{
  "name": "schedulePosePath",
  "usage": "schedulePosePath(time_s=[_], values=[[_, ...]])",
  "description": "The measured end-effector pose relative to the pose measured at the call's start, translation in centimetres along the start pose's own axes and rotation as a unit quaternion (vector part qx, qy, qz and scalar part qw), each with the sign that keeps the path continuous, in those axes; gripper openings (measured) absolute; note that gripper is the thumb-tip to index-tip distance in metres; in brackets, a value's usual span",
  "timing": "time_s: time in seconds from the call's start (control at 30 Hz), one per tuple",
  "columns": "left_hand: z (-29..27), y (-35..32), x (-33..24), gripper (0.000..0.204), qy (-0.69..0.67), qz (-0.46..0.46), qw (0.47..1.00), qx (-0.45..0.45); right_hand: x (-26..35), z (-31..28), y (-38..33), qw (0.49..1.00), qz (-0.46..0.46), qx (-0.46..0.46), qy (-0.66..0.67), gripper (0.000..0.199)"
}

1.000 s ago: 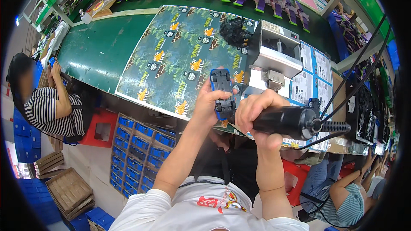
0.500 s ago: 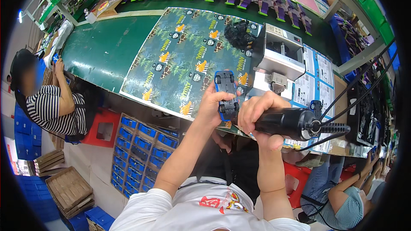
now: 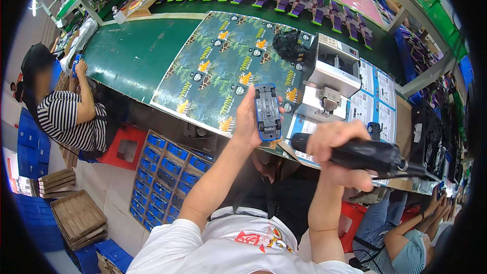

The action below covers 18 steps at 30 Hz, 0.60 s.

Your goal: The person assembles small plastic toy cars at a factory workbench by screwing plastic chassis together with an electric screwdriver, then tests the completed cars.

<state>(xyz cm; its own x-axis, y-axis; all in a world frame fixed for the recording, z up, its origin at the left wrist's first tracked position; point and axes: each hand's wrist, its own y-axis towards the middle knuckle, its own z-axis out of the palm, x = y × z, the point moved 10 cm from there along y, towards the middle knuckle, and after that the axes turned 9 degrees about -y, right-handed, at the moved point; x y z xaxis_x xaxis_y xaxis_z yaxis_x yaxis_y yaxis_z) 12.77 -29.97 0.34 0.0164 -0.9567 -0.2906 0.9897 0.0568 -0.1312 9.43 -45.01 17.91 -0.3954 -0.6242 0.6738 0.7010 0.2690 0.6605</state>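
Observation:
My left hand (image 3: 246, 124) is closed around a blue toy car (image 3: 268, 112), thumb on one side and fingertips on the other. The car is upside down, its black underside and wheels facing up. To the right, my right hand (image 3: 339, 144) wraps round a black corded electric screwdriver (image 3: 374, 157), lying nearly level. Its nose points left at the car's lower end, with a gap between them. Motion blurs this hand slightly. Beyond the screwdriver stands a silver box-shaped machine (image 3: 337, 68), seemingly a screw feeder, and a second dark toy car (image 3: 374, 130) lies to its right.
A patterned sheet (image 3: 213, 71) covers part of the green bench (image 3: 127, 53). Black parts (image 3: 288, 44) are heaped beside the machine. Purple-and-green pieces (image 3: 281, 2) line the far side. Blue cars fill a divided tray (image 3: 167, 177) below left. Co-workers sit left and right.
My right hand has drawn the screwdriver right and away from the car. The car's underside is tilted more fully into view, and my left thumb has moved off it to its side.

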Motion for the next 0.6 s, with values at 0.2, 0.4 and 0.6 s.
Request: schedulePosePath(time_s=[0.2,0.4,0.6], values=[[1.7,0.8,-4.2,0.059,0.253,0.044,0.966,0.016,3.8,-6.6,-2.3,0.981,-0.032,-0.104,-0.162,0.073],[8.0,0.3,-4.8,0.071,0.84,0.312,0.272,0.352,4.0,-8.1,-4.5,0.978,-0.005,-0.137,-0.156,0.07],[3.5,0.5,-15.4,0.079,0.916,0.236,0.146,0.289,2.8,-9.0,-5.4,0.979,0.036,-0.131,-0.153,0.071]])
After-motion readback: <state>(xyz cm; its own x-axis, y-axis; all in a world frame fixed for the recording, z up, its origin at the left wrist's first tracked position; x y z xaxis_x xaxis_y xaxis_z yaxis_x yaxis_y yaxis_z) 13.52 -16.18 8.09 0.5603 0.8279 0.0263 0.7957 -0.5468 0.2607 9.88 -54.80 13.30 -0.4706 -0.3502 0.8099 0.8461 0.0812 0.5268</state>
